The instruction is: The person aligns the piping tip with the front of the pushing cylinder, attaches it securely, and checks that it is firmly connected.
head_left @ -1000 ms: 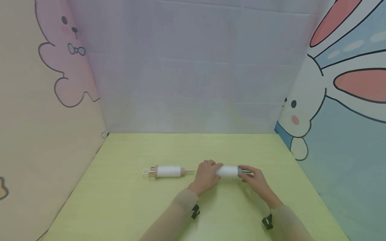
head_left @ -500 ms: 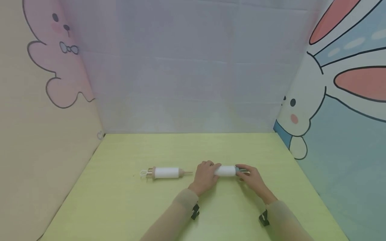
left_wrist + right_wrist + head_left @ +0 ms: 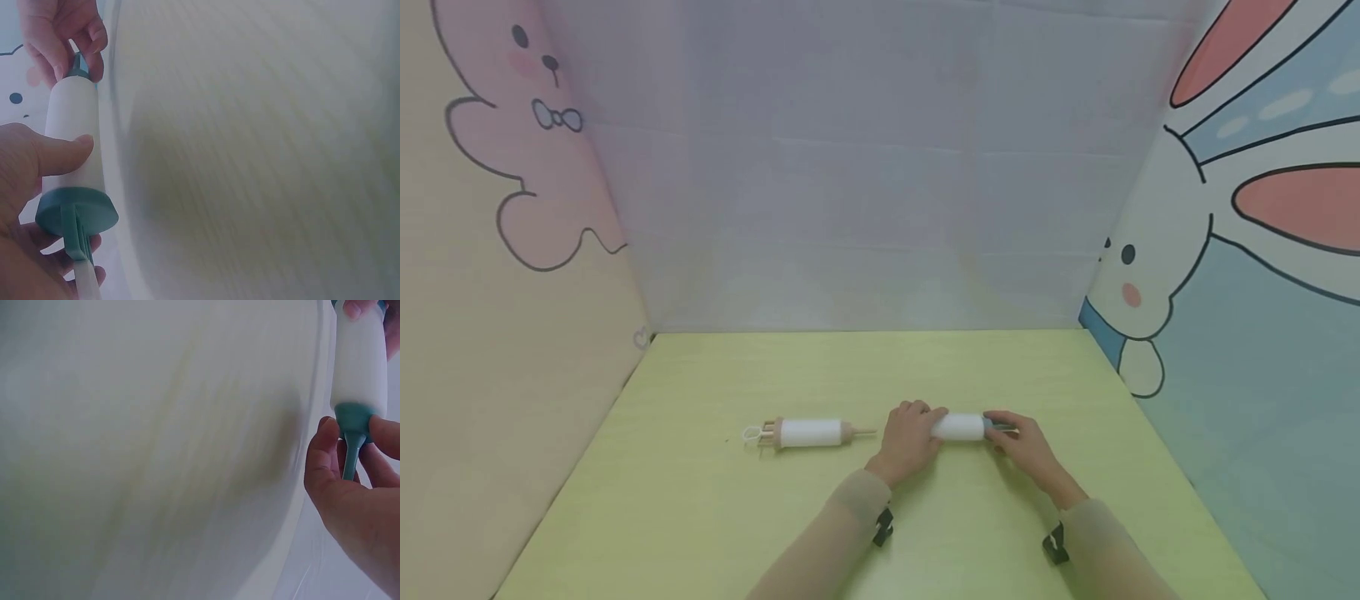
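Observation:
A white cylinder with teal ends (image 3: 958, 427) lies level across both hands, low over the table. It resembles a large syringe. In the left wrist view, its broad teal flange (image 3: 78, 211) has narrow struts and a white rod behind it. My left hand (image 3: 910, 442) grips the barrel near that flange, thumb across the white surface (image 3: 75, 112). At the other end, my right hand (image 3: 1030, 450) pinches the teal cone (image 3: 355, 419) between thumb and fingers, its thin spout running back between them. A similar white cylinder with beige ends (image 3: 811, 432) lies untouched to the left.
The pale yellow-green table (image 3: 715, 517) extends around the hands. Upright panels stand on three sides: a whitish back sheet (image 3: 865, 208), a cream left panel (image 3: 512, 358) and a blue right panel (image 3: 1262, 375) with a cartoon rabbit.
The head view has shifted slightly, so the beige-ended cylinder appears a little further left. The right hand keeps its pinch with only slight movement; the left hand stays in its grip.

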`<state>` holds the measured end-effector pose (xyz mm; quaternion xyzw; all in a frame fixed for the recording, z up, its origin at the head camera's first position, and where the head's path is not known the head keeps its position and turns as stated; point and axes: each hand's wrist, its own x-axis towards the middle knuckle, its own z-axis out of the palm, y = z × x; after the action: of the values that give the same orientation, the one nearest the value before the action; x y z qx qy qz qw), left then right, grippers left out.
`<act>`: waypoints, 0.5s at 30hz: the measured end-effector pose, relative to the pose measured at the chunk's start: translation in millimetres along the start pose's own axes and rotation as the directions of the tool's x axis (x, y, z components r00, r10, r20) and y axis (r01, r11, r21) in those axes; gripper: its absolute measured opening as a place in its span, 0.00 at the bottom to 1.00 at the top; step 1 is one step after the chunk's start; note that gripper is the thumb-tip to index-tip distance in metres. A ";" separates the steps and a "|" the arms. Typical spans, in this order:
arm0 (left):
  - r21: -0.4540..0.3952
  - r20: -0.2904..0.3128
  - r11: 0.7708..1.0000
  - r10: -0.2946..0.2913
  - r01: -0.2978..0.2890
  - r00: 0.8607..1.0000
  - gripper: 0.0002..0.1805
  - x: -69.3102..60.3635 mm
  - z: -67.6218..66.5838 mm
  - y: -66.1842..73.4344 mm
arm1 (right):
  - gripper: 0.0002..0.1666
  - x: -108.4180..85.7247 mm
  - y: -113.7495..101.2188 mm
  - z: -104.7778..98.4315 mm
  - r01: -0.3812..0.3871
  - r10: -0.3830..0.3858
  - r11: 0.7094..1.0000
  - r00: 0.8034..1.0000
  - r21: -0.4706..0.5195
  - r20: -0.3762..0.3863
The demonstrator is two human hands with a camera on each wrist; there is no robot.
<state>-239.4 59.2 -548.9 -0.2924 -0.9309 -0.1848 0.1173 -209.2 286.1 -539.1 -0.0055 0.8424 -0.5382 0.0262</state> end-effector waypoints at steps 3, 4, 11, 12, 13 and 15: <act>0.001 0.015 1.000 -0.002 0.002 1.000 0.24 0.3 2.6 -1.8 | 0.21 -0.4 -0.9 -0.3 0.003 -0.003 1.000 1.000 -0.011 0.010; 0.003 0.018 1.000 -0.003 0.003 1.000 0.24 0.3 3.6 -2.4 | 0.21 -0.8 -1.6 -0.4 0.008 -0.007 1.000 1.000 -0.019 0.014; -0.002 0.006 1.000 0.007 -0.007 1.000 0.24 -0.3 7.4 -4.1 | 0.21 -2.1 -3.8 -0.2 0.014 -0.013 0.998 1.000 -0.055 0.021; -0.004 0.001 1.000 0.010 -0.010 1.000 0.24 -0.4 7.9 -4.3 | 0.21 -2.1 -3.7 -0.4 0.014 -0.013 0.998 1.000 -0.060 0.022; -0.006 -0.003 1.000 0.012 -0.012 1.000 0.24 -0.5 8.5 -4.5 | 0.21 -1.9 -3.6 -0.5 0.011 -0.010 0.998 1.000 -0.064 0.022; -0.008 -0.011 1.000 0.016 -0.016 1.000 0.24 -0.5 10.1 -5.1 | 0.20 -1.7 -3.3 -0.7 0.007 -0.006 0.997 1.000 -0.071 0.019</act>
<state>-243.1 59.2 -559.6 -0.2992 -0.9272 -0.1891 0.1227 -207.7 285.4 -535.7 -0.0141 0.8606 -0.5080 0.0322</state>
